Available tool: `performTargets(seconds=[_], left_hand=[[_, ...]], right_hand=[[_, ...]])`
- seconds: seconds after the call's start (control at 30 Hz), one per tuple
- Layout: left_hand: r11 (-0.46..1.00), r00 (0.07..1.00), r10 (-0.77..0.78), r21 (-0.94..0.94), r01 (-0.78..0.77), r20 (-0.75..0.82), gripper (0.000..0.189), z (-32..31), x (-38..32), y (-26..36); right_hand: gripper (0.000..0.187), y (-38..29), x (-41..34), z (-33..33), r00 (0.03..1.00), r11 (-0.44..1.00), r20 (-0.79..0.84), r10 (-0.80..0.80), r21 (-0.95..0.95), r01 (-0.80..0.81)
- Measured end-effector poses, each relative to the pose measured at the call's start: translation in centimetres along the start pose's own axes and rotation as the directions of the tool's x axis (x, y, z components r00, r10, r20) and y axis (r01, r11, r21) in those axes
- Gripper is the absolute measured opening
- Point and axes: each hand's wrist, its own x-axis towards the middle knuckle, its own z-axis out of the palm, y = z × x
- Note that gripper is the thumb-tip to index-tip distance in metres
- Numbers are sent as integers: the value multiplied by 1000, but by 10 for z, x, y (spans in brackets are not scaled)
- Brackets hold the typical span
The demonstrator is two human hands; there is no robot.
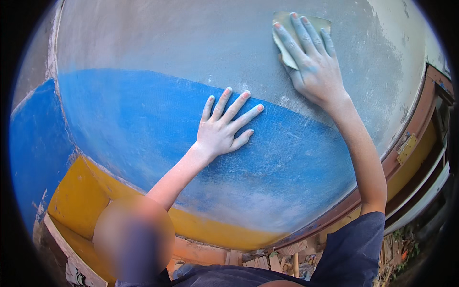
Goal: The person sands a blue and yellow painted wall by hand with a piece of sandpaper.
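Note:
My right hand [312, 61] presses a sheet of sandpaper [287, 39] flat against the grey upper part of the wall [172, 43]. The thumb is tucked at the sheet's lower edge, and pale dust coats the fingers. Lower and to the left, my left hand [226, 125] rests on the wall with fingers spread and nothing held. Its palm lies over the blue painted band [118, 118], and some fingertips reach the border with the grey. Fine scratches and whitish dust mark the surface around both hands.
A brown door frame [391, 154] with a yellowish hinge [407, 149] runs along the right. A yellow ledge [77, 193] juts out at the lower left, by the wall corner. Wood scraps [258, 262] and rubble lie on the ground below.

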Motion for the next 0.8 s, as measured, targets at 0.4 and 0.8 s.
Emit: performTargets(seconds=[0.4,0.8], left_hand=[[944,942,-315,66,324,-119,62,-33,-45,-216],[949,933,-311,-3,316,-183,61,-20,-102,-267]], right_hand=[[67,-132,91,20,990,992,-70,120,46,-117],[51,-193,91,10,931,942,-149,332,92,-321]])
